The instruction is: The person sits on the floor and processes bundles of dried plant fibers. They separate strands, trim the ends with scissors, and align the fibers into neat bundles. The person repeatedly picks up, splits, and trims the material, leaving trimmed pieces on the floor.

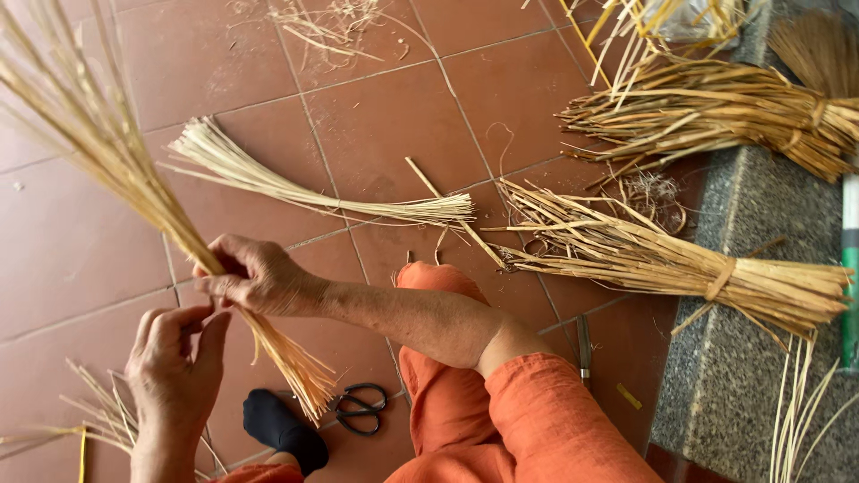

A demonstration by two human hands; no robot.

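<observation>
Straw bundle (134,179) clamped in my right hand (259,275), steadying it; left hand (174,358) just below, fingers loose, perhaps pinching stray stalks. Scissors (361,409) near bundle's cut end.

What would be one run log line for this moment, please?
right hand: grips straw bundle | left hand: open, beside bundle | floor: scissors, loose straw bundle, tied bundles

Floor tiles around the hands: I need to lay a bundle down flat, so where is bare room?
Bare tile lies left of the loose pale bundle, and another patch above it, below the scattered scraps. Crowded: the right, with tied bundles, and near the scissors. The right hand grips a bundle; the left hand is beside it.
</observation>
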